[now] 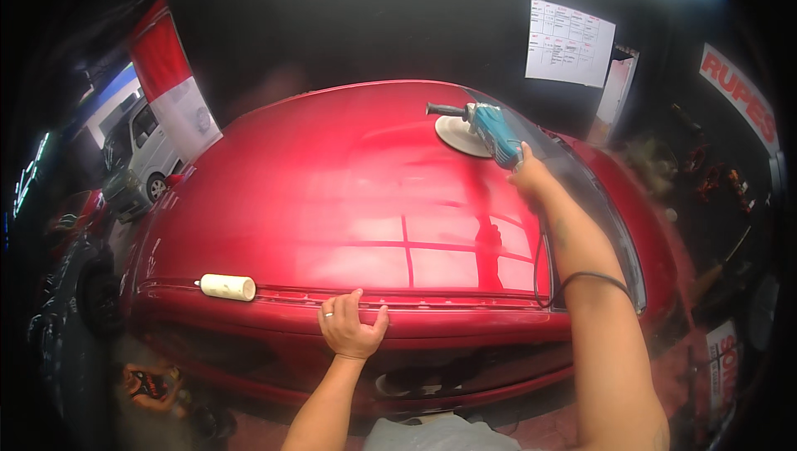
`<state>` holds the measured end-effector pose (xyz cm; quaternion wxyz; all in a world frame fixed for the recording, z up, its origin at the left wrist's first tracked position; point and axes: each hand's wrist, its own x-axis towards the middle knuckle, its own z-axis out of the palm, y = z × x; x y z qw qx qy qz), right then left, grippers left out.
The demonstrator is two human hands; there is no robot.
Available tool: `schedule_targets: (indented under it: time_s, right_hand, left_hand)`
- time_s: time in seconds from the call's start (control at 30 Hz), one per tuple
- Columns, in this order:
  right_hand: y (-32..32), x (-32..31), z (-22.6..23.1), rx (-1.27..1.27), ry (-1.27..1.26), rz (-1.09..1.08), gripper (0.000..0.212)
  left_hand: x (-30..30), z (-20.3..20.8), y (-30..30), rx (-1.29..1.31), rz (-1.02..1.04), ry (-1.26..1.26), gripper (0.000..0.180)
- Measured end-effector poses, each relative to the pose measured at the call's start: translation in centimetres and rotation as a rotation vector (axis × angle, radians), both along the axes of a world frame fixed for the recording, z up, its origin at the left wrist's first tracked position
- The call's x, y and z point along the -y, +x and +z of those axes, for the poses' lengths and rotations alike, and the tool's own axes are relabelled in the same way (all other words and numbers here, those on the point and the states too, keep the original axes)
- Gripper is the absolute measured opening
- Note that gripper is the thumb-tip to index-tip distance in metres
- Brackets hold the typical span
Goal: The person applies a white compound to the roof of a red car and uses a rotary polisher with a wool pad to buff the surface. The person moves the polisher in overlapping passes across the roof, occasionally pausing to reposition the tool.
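Note:
My right hand, its arm stretched far out, is wrapped round the rear of a teal electric car polisher. The polisher's round white pad rests against the glossy red car roof, near the far right corner. A black side handle juts out to the left with no hand on it. My left hand, a ring on one finger, lies on the near roof edge with fingers apart, holding nothing. Left of it a cream squeeze bottle lies on its side along the roof channel.
The polisher's black cable loops over my right forearm and hangs onto the roof. Dark windscreen glass borders the roof at right. A whiteboard hangs on the dark far wall. At left stand a red-and-white banner and a parked van.

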<state>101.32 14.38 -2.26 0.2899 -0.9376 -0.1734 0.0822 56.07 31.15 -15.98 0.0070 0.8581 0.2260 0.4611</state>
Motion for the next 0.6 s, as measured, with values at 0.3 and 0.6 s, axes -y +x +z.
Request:
schedule_targets:
  time_s: [0.3,0.6]
  right_hand:
    - [2.1,-6.4,1.0,0.009,-0.013,0.068,0.110]
    - [-2.7,-13.8,2.8,0.033,-0.100,0.124,0.103]
  left_hand:
    - [-0.1,0.1,0.3,0.003,-0.005,0.012,0.054]
    - [-0.1,-0.6,0.2,-0.028,0.022,-0.005,0.055]
